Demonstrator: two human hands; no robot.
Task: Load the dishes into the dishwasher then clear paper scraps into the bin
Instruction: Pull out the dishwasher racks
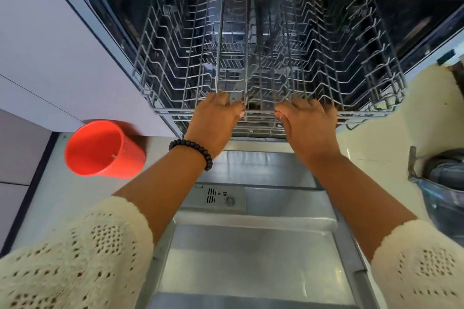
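Across the lowered door point(251, 253) at bottom centre, both grips curled over the rack point(326, 63) front rail at mid-frame: left hand point(216, 118) and right hand point(307, 120). Best drawn out evenly, level, both sides together. No dishes loaded; red cup point(103, 149) waiting at left on the floor point(376, 133).

1. The cup point(100, 149) is red-orange, inside and outside.
2. The rack point(266, 57) is grey wire.
3. The door point(251, 253) is shiny silver-grey metal.
4. The sleeves point(75, 258) are cream, with an open crochet pattern of small holes.
5. The bracelet point(193, 152) is of black beads.
6. The floor point(371, 138) is pale cream.
7. The cabinet point(50, 52) is light grey.
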